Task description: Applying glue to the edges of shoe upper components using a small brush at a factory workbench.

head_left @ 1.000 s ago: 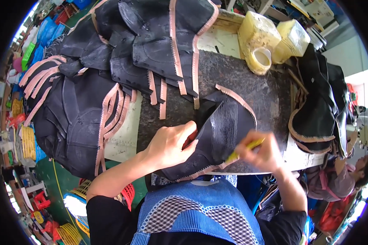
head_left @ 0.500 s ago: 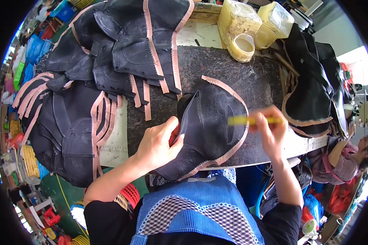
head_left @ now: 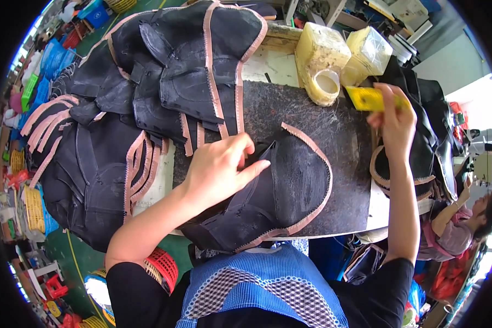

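Note:
A black boot upper with a pale pink zigzag-stitched edge lies on the dark work board in front of me. At its left fold is my left hand, thumb and forefinger apart; the thumb rests over the fold, and the other fingertips are hidden. Up at the right, my right hand is closed round a flat yellow scraper, clear of the upper. The scraper's end points at a round-mouthed, glue-crusted yellowish container.
Stacked black uppers with pink edging fill the far left, with another pile nearer. More black pieces hang at the right. Beside the container stands a second yellowish jug. Another person sits at the far right.
My right hand has lifted the scraper off the upper and carried it away and right, toward the container. My left hand has shifted slightly away from me, its thumb and forefinger parting.

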A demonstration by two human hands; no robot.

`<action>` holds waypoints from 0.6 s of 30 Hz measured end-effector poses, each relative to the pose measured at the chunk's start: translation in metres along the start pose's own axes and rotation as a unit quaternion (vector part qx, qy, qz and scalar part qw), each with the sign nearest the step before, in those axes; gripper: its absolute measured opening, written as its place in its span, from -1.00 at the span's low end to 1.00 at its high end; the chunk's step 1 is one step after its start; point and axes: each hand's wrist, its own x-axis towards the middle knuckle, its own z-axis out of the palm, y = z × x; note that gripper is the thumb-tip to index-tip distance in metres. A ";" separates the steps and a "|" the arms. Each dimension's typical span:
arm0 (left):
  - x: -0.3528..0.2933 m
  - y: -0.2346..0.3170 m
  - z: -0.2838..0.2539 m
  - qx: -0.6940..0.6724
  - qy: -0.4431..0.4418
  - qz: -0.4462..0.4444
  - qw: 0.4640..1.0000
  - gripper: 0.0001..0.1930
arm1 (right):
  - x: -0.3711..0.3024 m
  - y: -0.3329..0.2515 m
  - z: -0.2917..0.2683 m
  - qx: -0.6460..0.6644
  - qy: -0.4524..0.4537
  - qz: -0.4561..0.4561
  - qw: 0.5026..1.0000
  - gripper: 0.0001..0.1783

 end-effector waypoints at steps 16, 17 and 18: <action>-0.055 -0.045 0.022 -0.462 0.044 -0.329 0.823 -0.87 | -0.021 -0.002 0.064 0.184 -0.458 0.263 0.829 -0.64; -0.052 -0.040 0.021 -0.454 0.039 -0.330 0.826 -0.88 | -0.039 -0.005 0.082 0.131 -0.505 0.237 0.819 -0.68; -0.060 -0.051 0.033 -0.438 0.045 -0.298 0.847 -0.89 | -0.054 -0.003 0.104 0.098 -0.471 0.173 0.859 -0.65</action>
